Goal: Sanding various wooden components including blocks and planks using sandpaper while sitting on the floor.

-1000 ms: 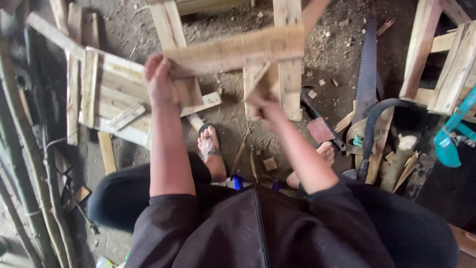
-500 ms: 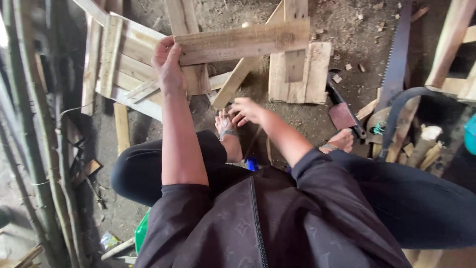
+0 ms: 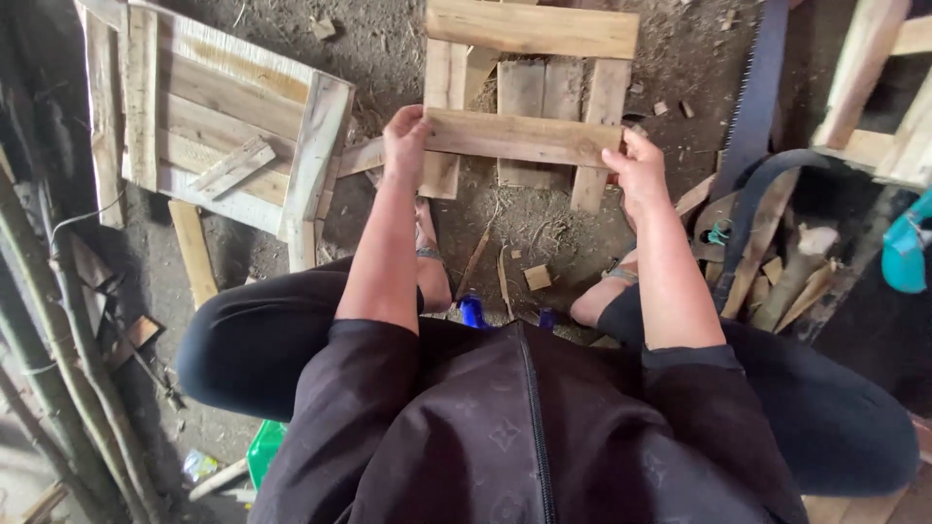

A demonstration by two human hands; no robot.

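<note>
Both hands grip one wooden slat (image 3: 519,137) held level across the frame: the left hand (image 3: 406,142) is closed over its left end, the right hand (image 3: 636,167) pinches its right end, thumb on top. Under the slat, on the dirt floor (image 3: 544,218), lies a small frame of planks (image 3: 532,68), its uprights passing beneath the slat. Towards the floor's left edge lies a larger slatted panel (image 3: 218,126). A saw blade (image 3: 755,92) lies to the right, near wood offcuts (image 3: 777,281). A green package (image 3: 264,449), label unreadable, shows low on the left beside the knee.
</note>
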